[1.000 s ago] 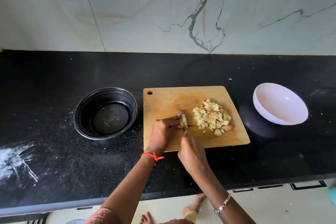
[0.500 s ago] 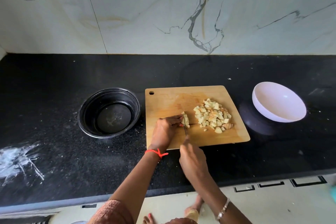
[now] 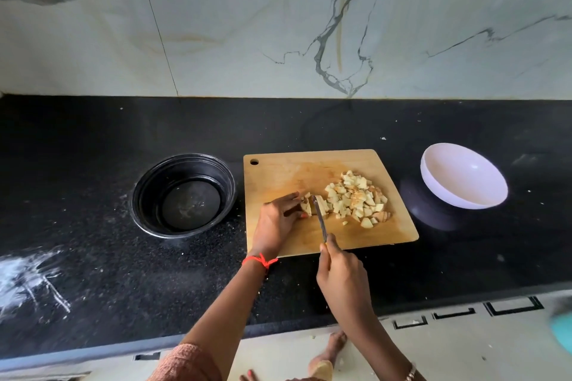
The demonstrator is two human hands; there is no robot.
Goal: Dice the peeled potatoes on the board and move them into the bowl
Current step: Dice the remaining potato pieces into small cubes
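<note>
Head view, by size. Black speckled stone counter [image 3: 93,195]. Square wooden cutting board [image 3: 278,176], centre. Round black bowl [image 3: 148,182] at its 9 o'clock and round white bowl [image 3: 433,170] at 3, neither holding potato. Left hand [image 3: 275,219]. Right hand [image 3: 343,278]. Diced potato heap [image 3: 356,198], on the board's 3 o'clock half. Slim steel knife [image 3: 320,216], in the right grip, blade lying 6-to-12. Uncut pale potato chunk [image 3: 312,206], pinched in the left grip against the blade, at the right hand's 12 o'clock.

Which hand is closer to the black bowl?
Left. The left hand holds the potato piece on the cutting board, just right of the black bowl. The right hand grips the knife farther right and nearer the front edge of the counter.
</note>
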